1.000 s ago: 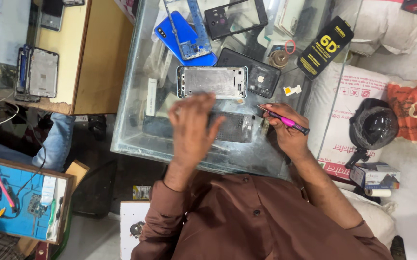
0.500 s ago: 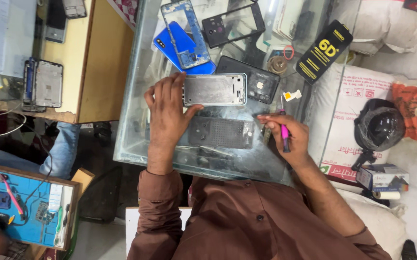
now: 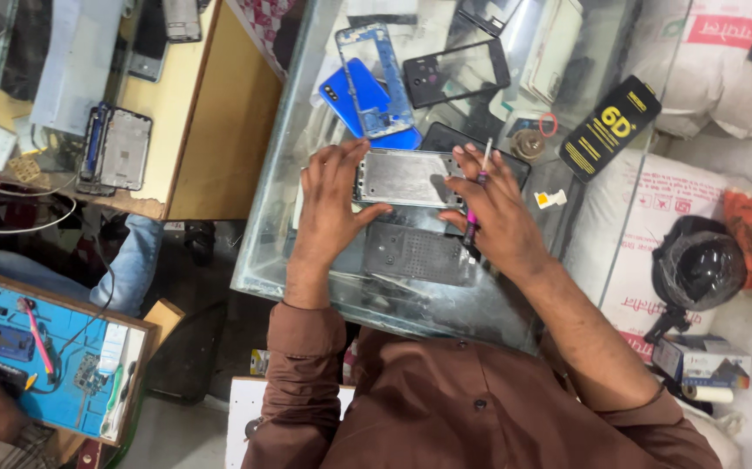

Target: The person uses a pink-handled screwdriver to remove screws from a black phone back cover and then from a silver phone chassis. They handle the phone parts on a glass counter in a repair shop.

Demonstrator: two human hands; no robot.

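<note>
My left hand (image 3: 331,207) grips the left end of a silver metal phone frame (image 3: 400,178) that lies on the glass counter (image 3: 271,269). My right hand (image 3: 490,208) rests on the frame's right end and holds a pink-handled screwdriver (image 3: 477,193) between its fingers, tip pointing down. A dark textured mat (image 3: 415,252) lies just below the frame, between my wrists.
Behind the frame lie a blue phone frame (image 3: 376,78), a blue back cover (image 3: 348,97), a black frame (image 3: 456,73) and a black-and-yellow box (image 3: 610,128). Left is a wooden desk (image 3: 211,130) with a phone chassis (image 3: 119,149). Another person's blue work mat (image 3: 41,356) sits lower left.
My right hand has moved up from the mat onto the silver frame's right end, carrying the screwdriver. My left hand keeps its hold on the frame's left end.
</note>
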